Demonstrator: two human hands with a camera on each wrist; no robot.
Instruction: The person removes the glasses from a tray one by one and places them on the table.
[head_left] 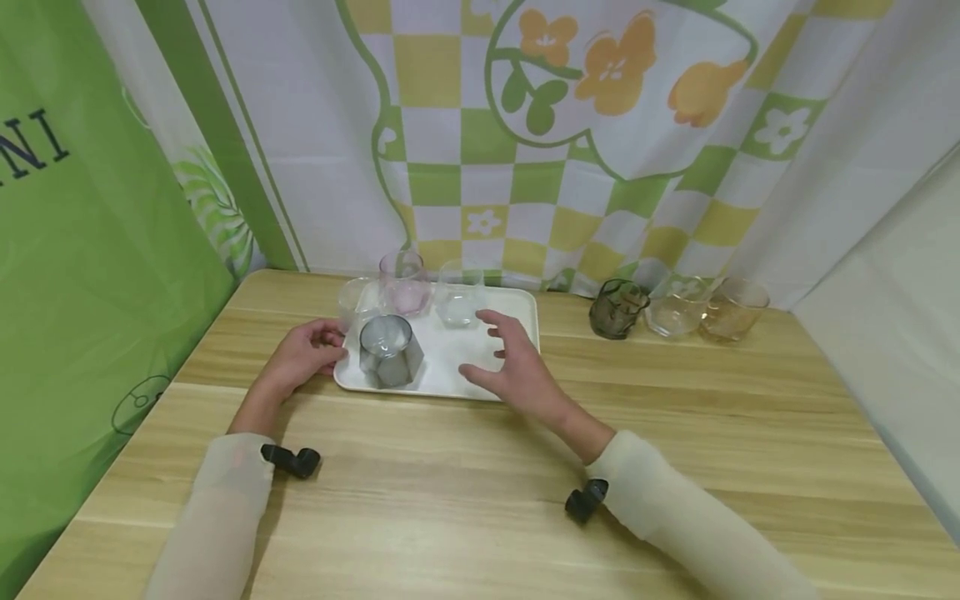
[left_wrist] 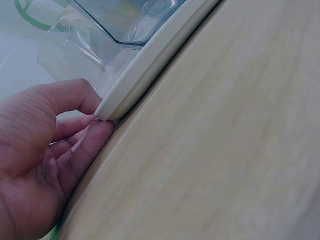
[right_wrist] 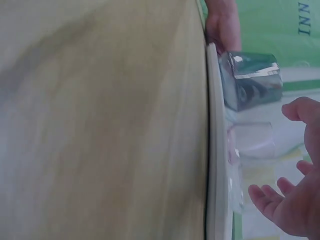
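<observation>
A white tray (head_left: 442, 371) lies on the table with a smoky grey glass (head_left: 390, 354) at its front left. Behind that stand a pink-tinted glass (head_left: 405, 292), a clear glass (head_left: 460, 304) and another clear glass (head_left: 356, 298) by the left rim. My left hand (head_left: 300, 358) pinches the tray's left edge; in the left wrist view the thumb is on the rim (left_wrist: 145, 65) and fingertips are under it. Over the tray's right part hovers my right hand (head_left: 517, 371), thumb and fingers spread apart with nothing between them, close to the clear glass.
Right of the tray, a dark smoky glass (head_left: 618, 308), a clear glass (head_left: 675, 310) and an amber glass (head_left: 733, 310) stand in a row at the back of the wooden table (head_left: 450, 500). A patterned curtain (head_left: 487, 183) hangs right behind the table.
</observation>
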